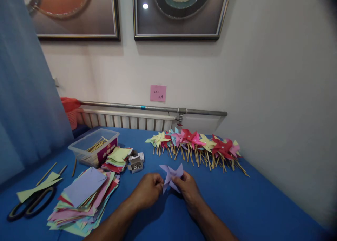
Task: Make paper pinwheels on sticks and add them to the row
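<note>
Together, left hand (147, 190), right hand (187, 187), lilac paper pinwheel (171, 174) pinched between

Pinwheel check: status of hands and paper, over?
Both hands pinching lilac pinwheel above blue table. Finished pinwheels lie beyond, clear of it.

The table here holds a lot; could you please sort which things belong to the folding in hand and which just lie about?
In hand: lilac paper pinwheel, pinched by left hand and right hand.

Lying about: finished pinwheels, paper stack, scissors, stick tub, pin box.
</note>
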The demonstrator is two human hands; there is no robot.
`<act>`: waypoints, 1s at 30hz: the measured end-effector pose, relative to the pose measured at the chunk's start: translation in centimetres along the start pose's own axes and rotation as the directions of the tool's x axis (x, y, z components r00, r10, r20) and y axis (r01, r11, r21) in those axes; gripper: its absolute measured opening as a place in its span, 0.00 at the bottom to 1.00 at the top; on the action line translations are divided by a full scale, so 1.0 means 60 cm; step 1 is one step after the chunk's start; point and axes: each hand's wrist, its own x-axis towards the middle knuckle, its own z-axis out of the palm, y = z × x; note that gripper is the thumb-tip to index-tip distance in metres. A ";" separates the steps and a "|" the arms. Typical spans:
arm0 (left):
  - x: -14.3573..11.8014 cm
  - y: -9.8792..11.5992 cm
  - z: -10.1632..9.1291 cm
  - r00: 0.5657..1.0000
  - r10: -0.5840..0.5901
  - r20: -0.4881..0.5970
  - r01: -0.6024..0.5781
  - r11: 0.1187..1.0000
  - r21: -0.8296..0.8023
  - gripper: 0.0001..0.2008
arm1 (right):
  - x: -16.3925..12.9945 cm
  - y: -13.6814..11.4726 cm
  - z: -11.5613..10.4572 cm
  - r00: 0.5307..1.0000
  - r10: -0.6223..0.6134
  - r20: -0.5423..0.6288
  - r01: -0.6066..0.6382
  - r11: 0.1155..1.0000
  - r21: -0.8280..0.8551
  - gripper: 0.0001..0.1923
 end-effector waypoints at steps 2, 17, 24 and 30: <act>-0.001 0.001 -0.001 1.000 0.002 0.011 -0.002 1.000 -0.007 0.03 | 0.005 0.002 -0.004 1.000 -0.009 0.000 0.009 1.000 -0.009 0.20; 0.008 0.018 -0.013 0.993 -0.067 -0.096 0.044 0.975 -0.216 0.07 | -0.008 -0.030 0.000 0.994 -0.011 -0.105 0.023 0.994 0.111 0.25; 0.017 0.016 -0.006 0.982 -0.056 -0.179 -0.036 0.881 -0.471 0.13 | -0.032 0.000 0.032 0.994 0.001 0.112 0.013 0.991 -0.132 0.18; 0.008 0.023 0.010 0.991 -0.050 -0.127 -0.044 0.760 -0.648 0.17 | -0.042 0.017 0.039 0.966 -0.078 0.245 0.149 0.947 -0.286 0.15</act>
